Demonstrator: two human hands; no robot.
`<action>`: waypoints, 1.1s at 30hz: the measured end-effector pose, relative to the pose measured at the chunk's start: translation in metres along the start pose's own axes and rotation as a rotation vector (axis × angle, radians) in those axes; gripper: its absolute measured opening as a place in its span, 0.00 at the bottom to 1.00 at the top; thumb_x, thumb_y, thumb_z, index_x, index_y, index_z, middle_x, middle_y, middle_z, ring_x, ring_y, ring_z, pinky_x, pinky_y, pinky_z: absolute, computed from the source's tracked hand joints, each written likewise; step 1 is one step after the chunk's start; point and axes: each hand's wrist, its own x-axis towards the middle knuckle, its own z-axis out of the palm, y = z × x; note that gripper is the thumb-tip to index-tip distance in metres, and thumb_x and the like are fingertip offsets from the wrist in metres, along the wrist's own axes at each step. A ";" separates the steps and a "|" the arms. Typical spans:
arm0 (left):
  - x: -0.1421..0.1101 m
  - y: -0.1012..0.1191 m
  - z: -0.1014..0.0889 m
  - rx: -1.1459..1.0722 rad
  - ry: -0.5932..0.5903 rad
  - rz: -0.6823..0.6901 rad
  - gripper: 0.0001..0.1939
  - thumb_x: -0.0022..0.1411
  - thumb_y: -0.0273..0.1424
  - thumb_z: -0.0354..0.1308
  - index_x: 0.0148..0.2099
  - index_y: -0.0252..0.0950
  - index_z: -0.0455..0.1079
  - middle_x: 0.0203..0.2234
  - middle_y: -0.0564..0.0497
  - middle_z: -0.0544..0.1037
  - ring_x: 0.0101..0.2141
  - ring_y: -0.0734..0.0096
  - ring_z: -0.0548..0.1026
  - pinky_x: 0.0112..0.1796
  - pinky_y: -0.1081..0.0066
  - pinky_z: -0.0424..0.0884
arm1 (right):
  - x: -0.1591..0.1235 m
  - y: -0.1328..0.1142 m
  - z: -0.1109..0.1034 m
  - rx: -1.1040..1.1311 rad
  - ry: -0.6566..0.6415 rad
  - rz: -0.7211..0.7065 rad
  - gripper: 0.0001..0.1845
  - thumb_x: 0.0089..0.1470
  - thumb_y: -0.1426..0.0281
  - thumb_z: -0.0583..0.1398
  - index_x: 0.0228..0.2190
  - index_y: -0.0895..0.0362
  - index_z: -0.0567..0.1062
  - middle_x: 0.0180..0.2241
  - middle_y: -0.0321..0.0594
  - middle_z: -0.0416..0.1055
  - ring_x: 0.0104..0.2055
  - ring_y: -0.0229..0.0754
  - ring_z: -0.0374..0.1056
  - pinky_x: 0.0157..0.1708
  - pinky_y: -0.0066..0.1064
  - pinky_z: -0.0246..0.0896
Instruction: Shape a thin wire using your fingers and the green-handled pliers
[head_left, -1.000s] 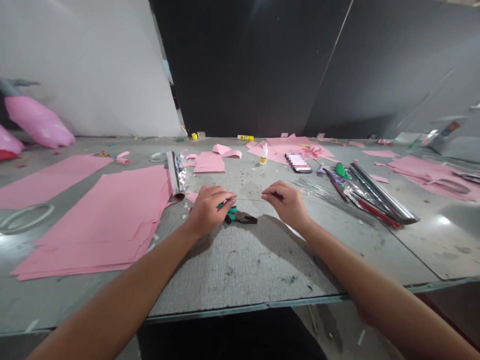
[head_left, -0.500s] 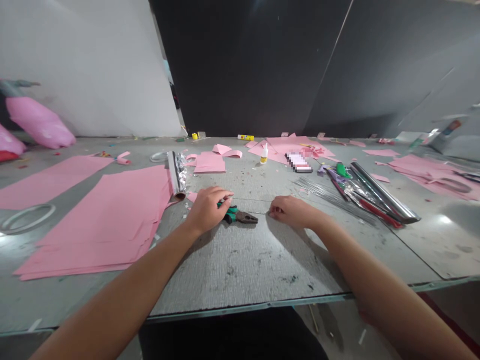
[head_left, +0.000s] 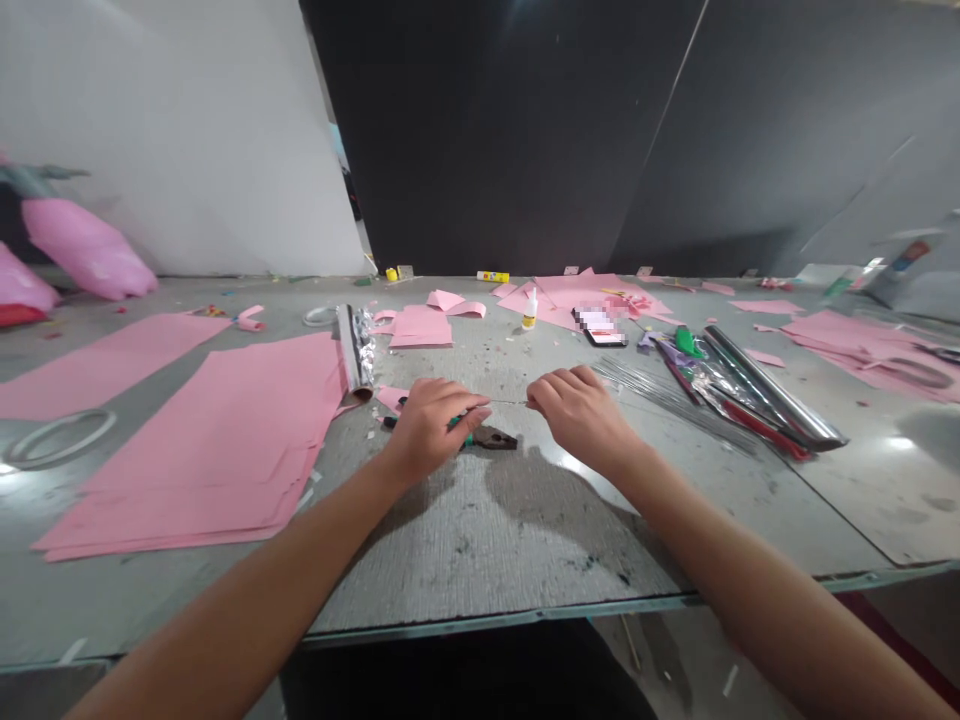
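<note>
A short stretch of thin wire (head_left: 510, 402) spans the gap between my two hands, just above the table. My left hand (head_left: 433, 425) pinches its left end between thumb and fingertips. The other end runs into the curled fingers of my right hand (head_left: 574, 405), which is closed on it. Partly covered by my left hand, a pair of pliers (head_left: 495, 438) with green-and-black handles lies on the table, jaws pointing right. Right of my right hand lies a bundle of thin straight wires (head_left: 667, 392).
Stacked pink paper sheets (head_left: 202, 430) and a foil roll (head_left: 354, 350) lie at left. Behind my hands stand a small glue bottle (head_left: 530, 312) and a phone (head_left: 600, 326). A silver roll (head_left: 772, 385) lies at right. The table's front edge (head_left: 510, 618) is close to me.
Both hands have risen from the tabletop and come closer together. My left hand has moved right, over the pliers' handles. The wire now shows clearly between the hands.
</note>
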 end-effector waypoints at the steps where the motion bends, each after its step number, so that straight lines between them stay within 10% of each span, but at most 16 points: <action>1: 0.000 0.001 -0.001 -0.006 0.020 0.012 0.09 0.66 0.34 0.56 0.40 0.37 0.75 0.30 0.50 0.80 0.33 0.68 0.75 0.39 0.63 0.65 | 0.000 -0.001 0.000 0.019 0.019 -0.010 0.11 0.65 0.72 0.50 0.32 0.57 0.70 0.31 0.41 0.72 0.35 0.43 0.64 0.41 0.38 0.50; 15: 0.002 -0.004 -0.010 0.139 0.208 0.143 0.03 0.62 0.30 0.60 0.40 0.39 0.74 0.28 0.54 0.80 0.29 0.71 0.73 0.39 0.62 0.65 | 0.000 -0.003 0.013 0.357 0.363 0.044 0.07 0.59 0.67 0.59 0.34 0.57 0.75 0.33 0.41 0.70 0.33 0.38 0.68 0.33 0.31 0.63; 33: 0.001 0.007 -0.008 0.272 0.108 0.308 0.03 0.62 0.26 0.58 0.40 0.37 0.70 0.29 0.54 0.80 0.31 0.71 0.74 0.43 0.62 0.62 | -0.003 -0.024 0.012 0.160 0.265 -0.143 0.10 0.61 0.72 0.55 0.37 0.57 0.76 0.31 0.37 0.78 0.28 0.37 0.69 0.32 0.33 0.57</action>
